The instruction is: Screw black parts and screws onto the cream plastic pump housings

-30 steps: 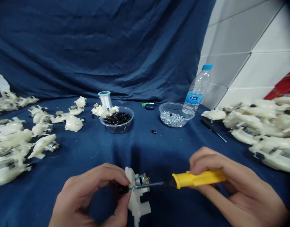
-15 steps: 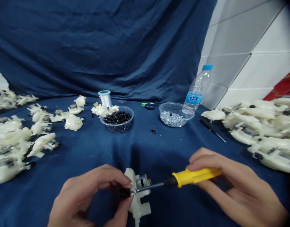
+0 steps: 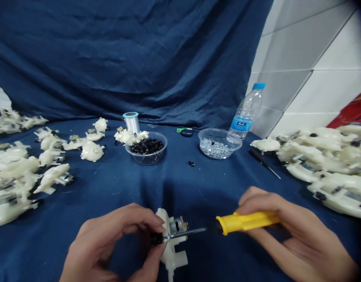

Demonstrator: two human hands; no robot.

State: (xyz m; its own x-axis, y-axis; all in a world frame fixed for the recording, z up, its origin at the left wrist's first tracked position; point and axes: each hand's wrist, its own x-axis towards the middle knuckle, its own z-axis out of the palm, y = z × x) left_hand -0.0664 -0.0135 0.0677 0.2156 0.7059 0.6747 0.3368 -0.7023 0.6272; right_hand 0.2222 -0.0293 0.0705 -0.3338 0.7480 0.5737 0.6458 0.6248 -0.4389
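Since a second ago almost nothing has shifted: my left hand [image 3: 115, 243] fingers still pinch the white plastic part [image 3: 171, 250] with its small motor low over the tabletop [image 3: 115, 184]. My right hand [image 3: 289, 235] stays wrapped around the yellow screwdriver [image 3: 245, 221], its tip still at the part, so I judge the screw is still being driven.

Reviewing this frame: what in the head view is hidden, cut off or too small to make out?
- Screwdriver tip: hidden by the left hand fingers on a small black part.
- White plastic piece: bottom cut by the lower edge, partly behind the left hand.
- Right hand: wrist cut off at the lower right corner.
- Bottle label: too small to read.
- Bowl of silver bits: too small to tell their kind.
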